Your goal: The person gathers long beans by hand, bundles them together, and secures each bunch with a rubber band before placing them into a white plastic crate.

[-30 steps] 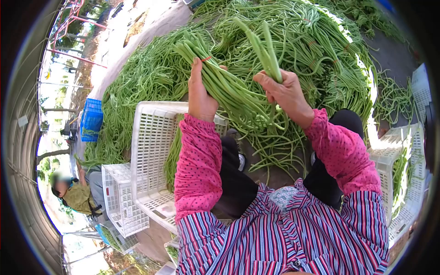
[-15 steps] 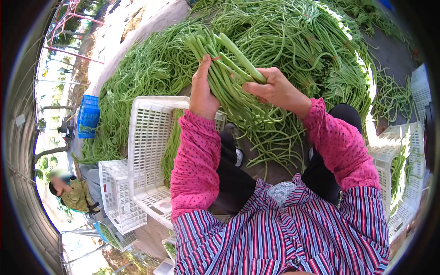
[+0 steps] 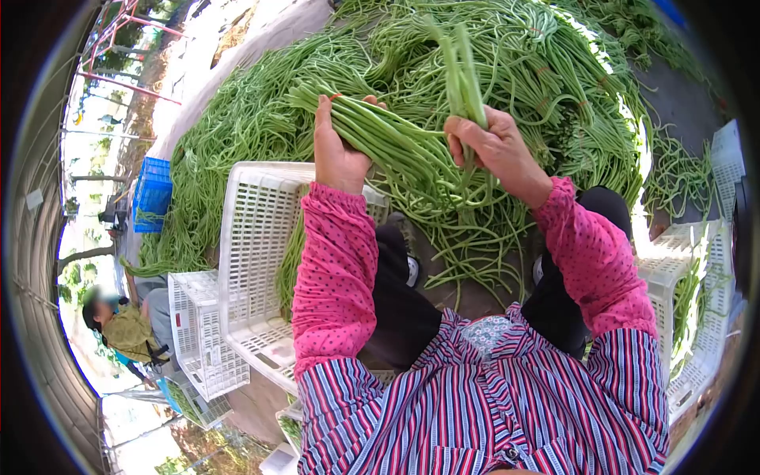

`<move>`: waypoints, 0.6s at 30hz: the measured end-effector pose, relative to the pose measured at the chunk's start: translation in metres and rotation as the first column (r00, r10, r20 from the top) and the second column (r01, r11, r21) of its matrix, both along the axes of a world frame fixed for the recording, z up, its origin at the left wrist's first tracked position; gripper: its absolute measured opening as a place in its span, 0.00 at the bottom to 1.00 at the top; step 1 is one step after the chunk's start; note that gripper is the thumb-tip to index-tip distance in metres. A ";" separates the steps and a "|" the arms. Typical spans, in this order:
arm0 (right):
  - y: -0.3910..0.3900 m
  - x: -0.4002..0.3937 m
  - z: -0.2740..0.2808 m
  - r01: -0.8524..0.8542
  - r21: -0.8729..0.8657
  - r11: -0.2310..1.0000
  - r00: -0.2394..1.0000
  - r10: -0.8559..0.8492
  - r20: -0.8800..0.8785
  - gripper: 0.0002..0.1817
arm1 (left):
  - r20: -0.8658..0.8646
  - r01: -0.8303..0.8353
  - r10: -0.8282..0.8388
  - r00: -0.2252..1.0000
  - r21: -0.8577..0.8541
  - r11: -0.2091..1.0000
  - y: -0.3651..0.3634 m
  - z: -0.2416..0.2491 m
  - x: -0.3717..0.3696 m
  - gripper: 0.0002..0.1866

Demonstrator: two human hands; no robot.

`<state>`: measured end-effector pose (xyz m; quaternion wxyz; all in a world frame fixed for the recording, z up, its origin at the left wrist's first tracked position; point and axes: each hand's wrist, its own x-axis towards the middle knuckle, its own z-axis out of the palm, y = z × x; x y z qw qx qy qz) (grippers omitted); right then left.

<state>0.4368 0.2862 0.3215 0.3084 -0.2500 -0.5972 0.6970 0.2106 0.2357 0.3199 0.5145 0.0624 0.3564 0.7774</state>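
Observation:
My left hand (image 3: 339,154) is closed around a bundle of long beans (image 3: 388,138), its thumb on top near a red band (image 3: 336,96) at the bundle's upper end. The bundle slants down to the right, its tails hanging over my lap side. My right hand (image 3: 503,150) grips several separate long beans (image 3: 463,79), their upper ends pointing upward and blurred by motion. Their lower ends pass close by the bundle's tail. Behind both hands lies a big heap of long beans (image 3: 261,111), with some red-banded bundles (image 3: 546,75) on its right side.
A white plastic crate (image 3: 265,186) with beans inside stands by my left arm; another white crate (image 3: 669,257) with beans is at my right. More white crates (image 3: 207,332) and a blue crate (image 3: 153,190) are further left. A person (image 3: 131,332) sits at the far left.
The right hand has drawn several thick beans away from the bundle, up and to the right. My left hand has tilted the bundle flatter and shifted slightly left.

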 end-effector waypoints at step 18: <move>-0.001 -0.022 -0.015 -0.018 0.047 0.999 1.000 0.018 0.000 0.09 | -0.254 0.272 -0.288 0.923 -0.098 0.957 0.000 0.000 0.024 0.11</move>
